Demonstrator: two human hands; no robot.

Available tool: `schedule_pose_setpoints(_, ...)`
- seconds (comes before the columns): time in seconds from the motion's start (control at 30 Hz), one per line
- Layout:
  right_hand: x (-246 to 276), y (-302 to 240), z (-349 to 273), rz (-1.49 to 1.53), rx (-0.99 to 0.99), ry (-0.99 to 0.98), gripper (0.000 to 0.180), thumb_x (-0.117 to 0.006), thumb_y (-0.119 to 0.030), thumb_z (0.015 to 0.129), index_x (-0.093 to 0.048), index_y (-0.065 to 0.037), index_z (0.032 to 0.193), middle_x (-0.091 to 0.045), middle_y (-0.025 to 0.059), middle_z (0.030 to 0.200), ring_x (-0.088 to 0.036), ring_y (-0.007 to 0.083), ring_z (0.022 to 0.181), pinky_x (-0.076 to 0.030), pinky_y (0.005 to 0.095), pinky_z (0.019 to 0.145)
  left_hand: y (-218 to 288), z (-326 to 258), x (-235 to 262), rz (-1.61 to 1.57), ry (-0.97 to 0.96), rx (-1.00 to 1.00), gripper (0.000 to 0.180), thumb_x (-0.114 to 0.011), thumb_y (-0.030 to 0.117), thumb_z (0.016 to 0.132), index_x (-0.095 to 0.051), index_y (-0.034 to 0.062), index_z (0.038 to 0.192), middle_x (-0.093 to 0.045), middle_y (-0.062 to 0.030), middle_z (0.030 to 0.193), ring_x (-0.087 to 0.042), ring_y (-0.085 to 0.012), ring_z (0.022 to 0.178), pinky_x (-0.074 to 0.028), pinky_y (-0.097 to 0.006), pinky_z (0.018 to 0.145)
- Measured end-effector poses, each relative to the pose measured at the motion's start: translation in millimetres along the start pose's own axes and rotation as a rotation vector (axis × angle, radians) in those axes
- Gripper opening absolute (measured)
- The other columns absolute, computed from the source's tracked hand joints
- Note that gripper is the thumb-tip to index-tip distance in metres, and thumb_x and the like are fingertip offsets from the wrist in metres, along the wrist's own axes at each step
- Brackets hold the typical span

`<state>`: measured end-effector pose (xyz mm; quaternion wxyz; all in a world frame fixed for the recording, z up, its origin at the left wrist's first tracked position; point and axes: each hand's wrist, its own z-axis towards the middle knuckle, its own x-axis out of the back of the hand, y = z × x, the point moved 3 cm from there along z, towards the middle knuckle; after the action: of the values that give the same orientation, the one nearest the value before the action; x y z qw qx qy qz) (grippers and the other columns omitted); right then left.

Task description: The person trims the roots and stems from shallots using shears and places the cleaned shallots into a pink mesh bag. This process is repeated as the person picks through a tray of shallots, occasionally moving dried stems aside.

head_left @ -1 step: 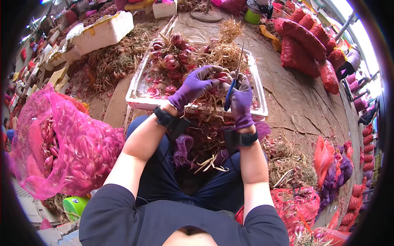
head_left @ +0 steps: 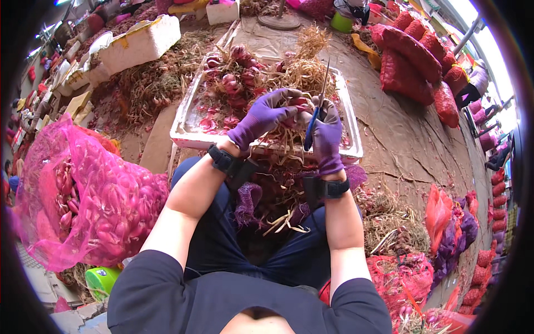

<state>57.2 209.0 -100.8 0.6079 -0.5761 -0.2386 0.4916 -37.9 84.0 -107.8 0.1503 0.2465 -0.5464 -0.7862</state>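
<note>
My left hand (head_left: 263, 118), in a purple glove, pinches a small bunch of shallots (head_left: 301, 103) above the near part of a white foam tray (head_left: 186, 118). My right hand (head_left: 328, 135), gloved the same, is closed round blue-handled scissors (head_left: 311, 131), their narrow dark blade pointing up and away from me. Its fingertips meet the bunch beside the left fingers, which partly hide it. In the tray lie a heap of red shallots (head_left: 232, 84), loose skins and a pile of dry stalks (head_left: 303, 78).
A pink mesh sack (head_left: 105, 200) full of shallots stands at my left, beside a green container (head_left: 102, 280). Dry stalks (head_left: 392, 217) lie at my right near a red net bag (head_left: 403, 278). Red sacks (head_left: 409, 72) stand far right; a foam box (head_left: 142, 47) is far left.
</note>
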Motion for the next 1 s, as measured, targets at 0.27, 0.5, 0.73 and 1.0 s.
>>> schedule_pose_setpoints(0.27, 1.9, -4.5, 1.8, -0.146, 0.152, -0.01, 0.037, -0.064, 0.008, 0.078, -0.054, -0.003, 0.112, -0.058, -0.0009, 0.086, -0.054, 0.0046, 0.071, -0.047, 0.0188, 0.061, 15.8, -8.7, -3.9, -0.001, -0.008, 0.324, 0.035, -0.064, 0.019, 0.089, -0.057, 0.0024, 0.12, -0.064, -0.0007, 0.1, -0.059, -0.0069, 0.083, -0.051, -0.024, 0.072)
schedule_pose_setpoints(0.5, -0.6, -8.8, -1.8, 0.075, -0.089, 0.078, 0.039, -0.06, 0.008, 0.08, -0.05, 0.0, 0.117, -0.061, 0.0061, 0.09, -0.063, 0.0136, 0.074, -0.054, 0.0239, 0.068, 13.1, -7.4, -3.4, 0.127, -0.032, 0.091, 0.037, -0.066, 0.002, 0.081, -0.056, -0.0001, 0.116, -0.063, -0.003, 0.1, -0.061, -0.0085, 0.086, -0.052, -0.024, 0.072)
schedule_pose_setpoints(0.73, 33.9, 12.9, 5.6, 0.221, -0.358, -0.002, 0.035, -0.061, 0.0, 0.079, -0.052, -0.004, 0.113, -0.056, 0.0009, 0.07, -0.052, 0.0093, 0.052, -0.04, 0.0207, 0.043, 21.5, -5.4, -15.3, 0.516, -0.14, -0.294, 0.036, -0.067, -0.006, 0.081, -0.057, 0.0007, 0.114, -0.061, -0.0049, 0.109, -0.058, -0.0091, 0.102, -0.049, -0.025, 0.089)
schedule_pose_setpoints(1.0, 27.2, 4.0, -5.6, -0.182, -0.231, 0.042, 0.033, -0.06, -0.016, 0.087, -0.053, -0.002, 0.117, -0.061, 0.0052, 0.089, -0.053, 0.0084, 0.059, -0.042, 0.0225, 0.049, 39.4, -16.0, 34.3, 0.053, 0.119, -0.177, 0.043, -0.066, 0.008, 0.081, -0.051, -0.0015, 0.121, -0.062, -0.0074, 0.1, -0.059, -0.0128, 0.087, -0.051, -0.029, 0.078)
